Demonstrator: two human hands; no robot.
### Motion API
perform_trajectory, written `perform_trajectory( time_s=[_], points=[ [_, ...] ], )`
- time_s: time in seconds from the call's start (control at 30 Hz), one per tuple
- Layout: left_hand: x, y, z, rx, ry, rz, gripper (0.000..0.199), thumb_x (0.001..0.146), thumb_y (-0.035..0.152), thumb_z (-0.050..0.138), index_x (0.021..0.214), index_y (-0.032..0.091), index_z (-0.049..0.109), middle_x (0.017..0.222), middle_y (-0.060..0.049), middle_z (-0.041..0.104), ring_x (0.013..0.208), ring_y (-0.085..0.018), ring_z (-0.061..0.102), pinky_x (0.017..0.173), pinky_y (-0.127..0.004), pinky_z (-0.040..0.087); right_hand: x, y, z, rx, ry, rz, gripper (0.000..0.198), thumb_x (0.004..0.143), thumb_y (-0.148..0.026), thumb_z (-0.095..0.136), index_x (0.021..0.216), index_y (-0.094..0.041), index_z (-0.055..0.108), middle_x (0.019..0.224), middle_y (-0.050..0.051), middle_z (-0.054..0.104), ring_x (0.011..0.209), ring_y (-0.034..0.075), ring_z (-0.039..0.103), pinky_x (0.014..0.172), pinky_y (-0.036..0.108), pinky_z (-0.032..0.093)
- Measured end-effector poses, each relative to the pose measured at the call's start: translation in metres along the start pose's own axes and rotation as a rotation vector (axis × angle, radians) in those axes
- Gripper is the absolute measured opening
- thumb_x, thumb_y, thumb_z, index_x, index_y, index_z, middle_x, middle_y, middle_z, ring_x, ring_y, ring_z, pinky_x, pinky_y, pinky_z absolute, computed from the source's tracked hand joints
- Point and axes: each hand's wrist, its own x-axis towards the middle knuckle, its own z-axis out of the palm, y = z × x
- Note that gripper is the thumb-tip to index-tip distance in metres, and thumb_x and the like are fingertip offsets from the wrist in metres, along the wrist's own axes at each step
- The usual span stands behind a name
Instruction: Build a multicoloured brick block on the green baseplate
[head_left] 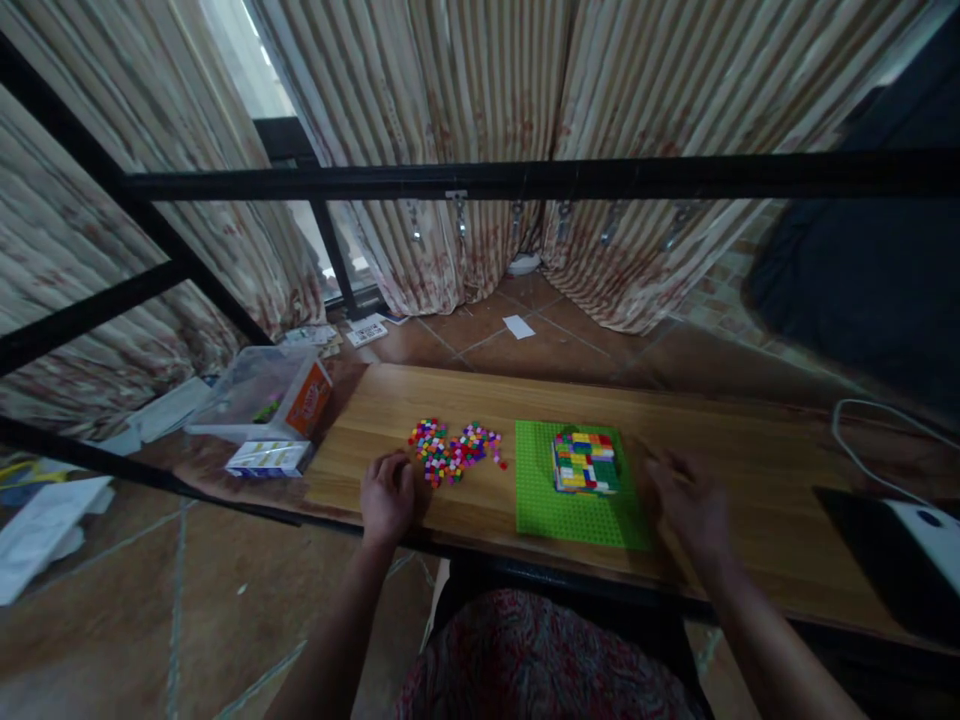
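A green studded baseplate (540,515) lies on the wooden tabletop, carrying a block-shaped stack of small multicoloured building bricks (585,463). To its left a pile of loose small bricks (450,455) is spread out, in red, pink, purple, white and other colours. My left hand (388,497) rests on the table at the left of this pile, its fingers curled in; anything inside them is hidden. Just right of the baseplate is my right hand (688,505), its bent fingers pointing towards the stack. Motion and dim light blur those fingertips, so what they hold, if anything, does not show.
A clear plastic box (251,395) with an orange label and a small white-and-blue carton (270,458) stand beyond the table's left end. A black-and-white flat object (892,560) and a white cable (862,405) lie at the right. A black metal bar (525,180) crosses ahead.
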Motion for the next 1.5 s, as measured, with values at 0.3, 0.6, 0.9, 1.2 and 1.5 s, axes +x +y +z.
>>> perform_trajectory(
  time_s=[0.3,0.6,0.9,1.2,1.5],
  points=[
    [-0.012,0.072,0.015,0.006,-0.152,0.157,0.021,0.087,0.029,0.054,0.105,0.022,0.064,0.113,-0.009,0.062,0.109,-0.023,0.056,0.098,-0.039,0.046,0.005,0.053,-0.011,-0.475,0.035,-0.375,0.041,0.087,-0.045,0.044,0.105,-0.015,0.067,0.107,0.018,0.066,0.103,0.034,0.058,0.090,0.051,0.042],
    [0.004,0.120,0.044,0.147,-0.317,0.210,0.022,0.090,0.023,0.047,0.100,0.021,0.066,0.102,-0.009,0.064,0.098,-0.023,0.054,0.090,-0.039,0.043,0.003,0.054,-0.009,-0.446,0.042,-0.382,0.037,0.089,-0.043,0.044,0.099,-0.017,0.068,0.107,0.016,0.067,0.101,0.030,0.059,0.091,0.047,0.044],
    [0.025,0.126,0.051,0.167,-0.312,0.236,0.028,0.090,0.016,0.043,0.105,0.020,0.066,0.106,-0.009,0.066,0.100,-0.023,0.055,0.092,-0.039,0.042,0.003,0.050,-0.008,-0.419,0.050,-0.376,0.033,0.088,-0.040,0.046,0.096,-0.018,0.069,0.106,0.014,0.068,0.099,0.030,0.060,0.091,0.047,0.044],
    [0.059,0.130,0.060,0.320,-0.497,0.289,0.024,0.085,0.015,0.048,0.089,0.021,0.070,0.099,-0.008,0.068,0.096,-0.020,0.059,0.088,-0.034,0.044,0.002,0.046,-0.006,-0.389,0.054,-0.319,0.031,0.087,-0.038,0.047,0.095,-0.019,0.070,0.106,0.014,0.068,0.100,0.030,0.061,0.089,0.047,0.046],
    [0.071,0.130,0.061,0.404,-0.577,0.323,0.026,0.085,0.014,0.048,0.086,0.022,0.072,0.099,-0.009,0.069,0.092,-0.021,0.062,0.082,-0.032,0.044,0.000,0.040,-0.007,-0.415,0.041,-0.291,0.032,0.089,-0.037,0.046,0.096,-0.018,0.071,0.107,0.013,0.069,0.100,0.029,0.060,0.088,0.045,0.046]
  ],
)
